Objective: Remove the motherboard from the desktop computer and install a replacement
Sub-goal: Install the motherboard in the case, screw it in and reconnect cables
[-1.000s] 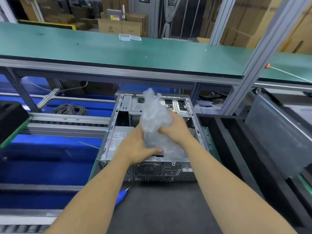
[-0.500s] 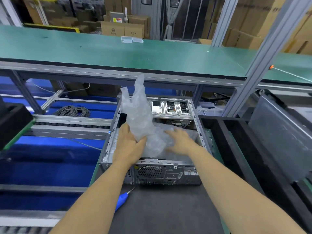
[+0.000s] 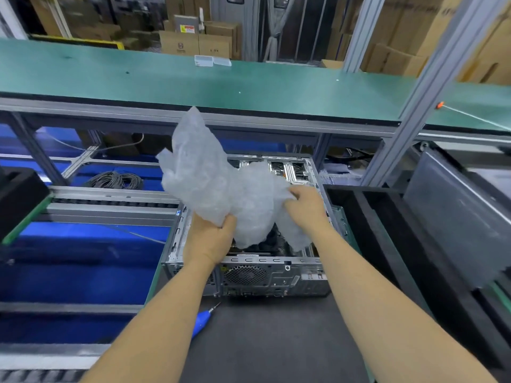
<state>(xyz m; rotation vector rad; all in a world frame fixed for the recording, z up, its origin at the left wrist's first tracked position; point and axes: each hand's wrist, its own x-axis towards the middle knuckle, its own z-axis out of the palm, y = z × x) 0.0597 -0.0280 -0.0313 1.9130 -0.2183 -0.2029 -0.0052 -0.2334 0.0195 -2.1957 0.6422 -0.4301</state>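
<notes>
Nothing in this view is showing text sharp enough to read. A yellow and red label (image 3: 187, 29) is sitting on a grey box (image 3: 185, 24) among the cardboard cartons in the upper middle of the frame, but its lettering is blurring out. Just below it, a brown carton (image 3: 179, 45) is carrying a dark round mark (image 3: 181, 46) (possibly a logo, too small to make out).

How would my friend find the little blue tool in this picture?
Start at the open metal computer case lying on the dark mat. Look just in front of its near left corner, beside the left forearm: the screwdriver lies there. It alone has a bright blue handle and a thin metal tip.
</notes>
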